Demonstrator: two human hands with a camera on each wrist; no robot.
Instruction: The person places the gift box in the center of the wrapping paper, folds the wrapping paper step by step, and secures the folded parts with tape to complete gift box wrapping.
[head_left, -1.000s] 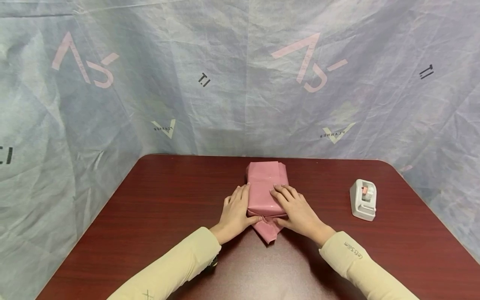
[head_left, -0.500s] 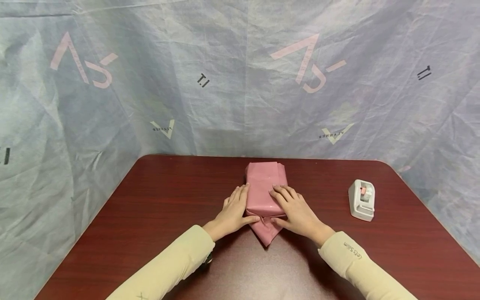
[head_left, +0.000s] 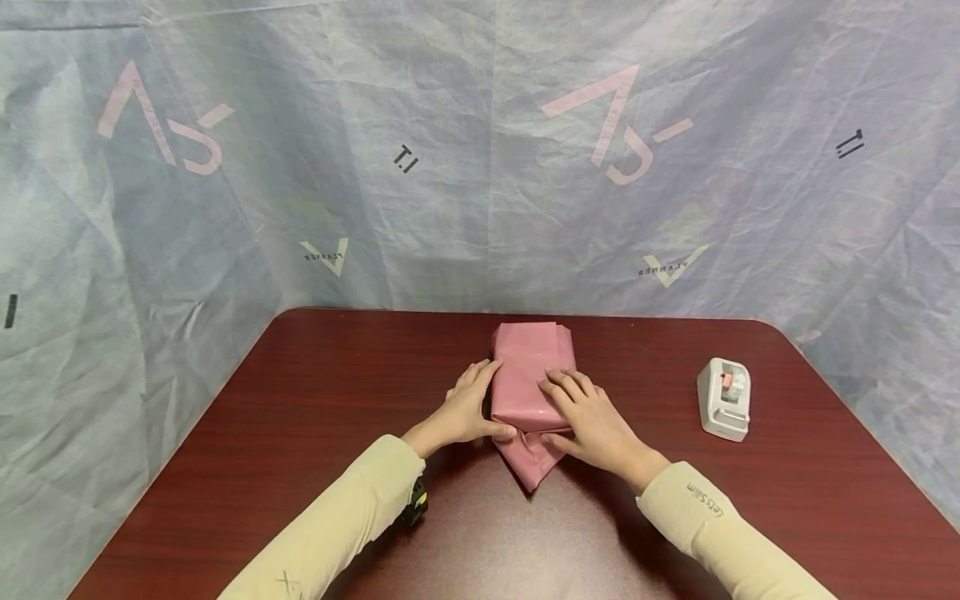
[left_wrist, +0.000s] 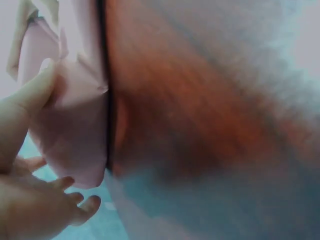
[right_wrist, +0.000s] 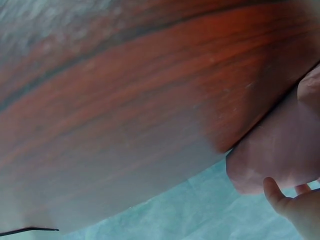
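Observation:
A pink wrapped box (head_left: 534, 367) lies lengthwise on the dark red table, a pointed paper flap (head_left: 529, 467) sticking out of its near end. My left hand (head_left: 467, 408) is at its left side, thumb on the folded near end. In the left wrist view, that thumb (left_wrist: 37, 90) touches the pink paper, and the other fingers are spread beside the box. My right hand (head_left: 596, 421) rests over the near right corner, fingers lying relaxed across the top and thumb against the folded end. One of its fingertips (right_wrist: 271, 187) touches the wrapping in the right wrist view. The box's underside is hidden.
A white tape dispenser (head_left: 724, 400) stands on the right part of the table (head_left: 360, 375). Grey sheeting (head_left: 450, 208) with printed letters hangs behind the table and along both sides. A dark device (head_left: 416, 500) shows under the left cuff.
My left hand has shifted slightly left, its wrist lower and its thumb sliding outward along the near end. The flap's tip now looks sharper and points a little further left. The right hand stays put.

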